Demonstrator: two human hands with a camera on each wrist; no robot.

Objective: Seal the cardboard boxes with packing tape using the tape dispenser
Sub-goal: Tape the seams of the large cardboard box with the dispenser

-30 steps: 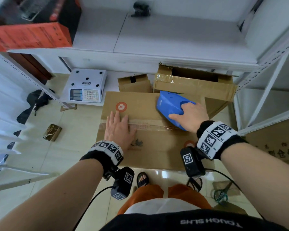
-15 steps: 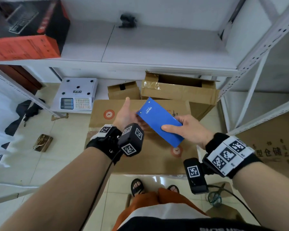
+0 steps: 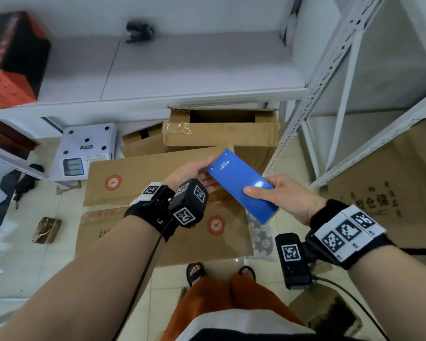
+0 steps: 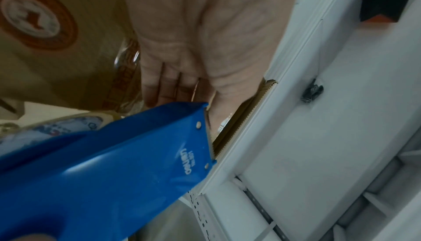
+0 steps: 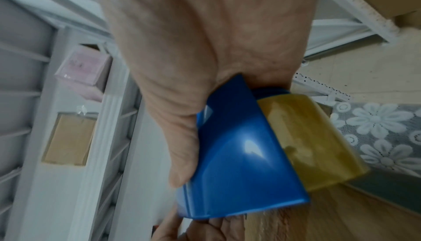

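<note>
My right hand (image 3: 280, 198) grips the rear of a blue tape dispenser (image 3: 241, 185) and holds it in the air above the large cardboard box (image 3: 138, 183) on the floor. In the right wrist view the thumb lies along the blue shell (image 5: 239, 163), with the yellowish tape roll (image 5: 314, 136) beside it. My left hand (image 3: 192, 171) holds the dispenser's toothed front end, thumb by the blade and fingers underneath. Its fingertips are hidden behind the shell (image 4: 114, 172). A strip of clear tape (image 3: 101, 212) runs along the box's seam.
An open carton (image 3: 221, 134) and a small box (image 3: 143, 143) stand behind the large one, under a white shelf (image 3: 182, 77). A white scale (image 3: 84, 153) sits at the left. White rack uprights (image 3: 330, 82) and another carton (image 3: 391, 198) close the right side. My feet (image 3: 194, 271) are close to the box.
The dispenser has come up off the box top into the air. My left hand left the taped seam and rose to take hold of the dispenser's blade end.
</note>
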